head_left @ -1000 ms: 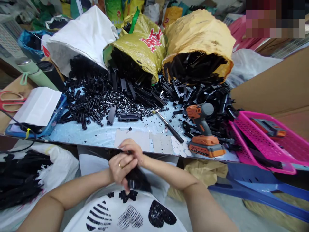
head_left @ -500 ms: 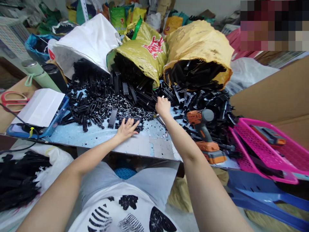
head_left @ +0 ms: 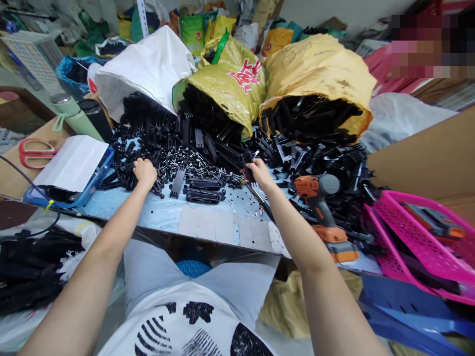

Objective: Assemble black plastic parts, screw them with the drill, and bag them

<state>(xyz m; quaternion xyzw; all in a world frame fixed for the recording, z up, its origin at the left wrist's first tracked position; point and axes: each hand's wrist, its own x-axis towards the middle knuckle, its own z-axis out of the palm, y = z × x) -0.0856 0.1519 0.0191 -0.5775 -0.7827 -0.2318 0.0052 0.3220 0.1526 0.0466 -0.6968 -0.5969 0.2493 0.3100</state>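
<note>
My right hand [head_left: 261, 173] pinches a flat black plastic piece [head_left: 248, 165], held up over the bench near a pile of screws. My left hand [head_left: 145, 172] reaches into the heap of small black plastic parts [head_left: 128, 168] at the left, its fingers curled down; whatever they grip is hidden. Between the hands lie loose screws [head_left: 193, 162] and one slotted black plate [head_left: 177, 182]. Two longer black assembled pieces [head_left: 205, 196] rest side by side in front of the screws. A thin metal-tipped tool [head_left: 256, 194] lies just below my right hand.
White [head_left: 148, 64], olive [head_left: 222, 81] and yellow sacks [head_left: 319, 69] spill black parts along the back. An orange cordless driver [head_left: 321, 207] stands at right, beside a pink basket [head_left: 415, 237]. Scissors [head_left: 35, 153], a green flask [head_left: 76, 116] and a blue tray [head_left: 87, 193] occupy the left.
My left hand has left the assembled black pieces and moved left into the small parts. My right hand has lifted a flat black piece from the pile. The view has shifted slightly.
</note>
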